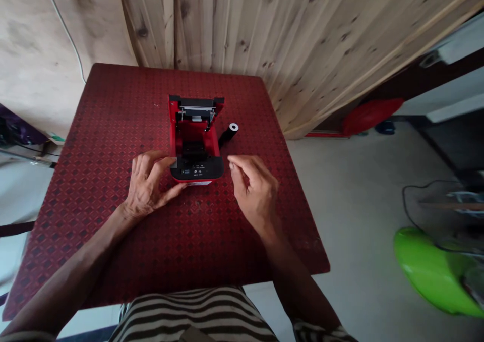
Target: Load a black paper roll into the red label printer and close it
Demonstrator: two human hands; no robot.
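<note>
A red and black receipt printer (196,169) stands on the table with its lid (197,109) raised at the back. Its paper bay lies open towards me. My left hand (149,183) grips the printer's front left corner, fingers along the side and thumb at the front edge. Just right of the printer, my right hand (255,188) hovers apart from it, thumb and index fingertip brought together in a pinch. Whatever is between those fingertips, if anything, is too small to make out. A dark roll (229,133) with a white end lies beside the printer's right side.
The table (181,251) has a red patterned cover. A plank wall (234,29) rises behind it. On the floor to the right are a bright green plastic object (427,271) and a dark cable (406,206). A red object (372,114) lies farther back.
</note>
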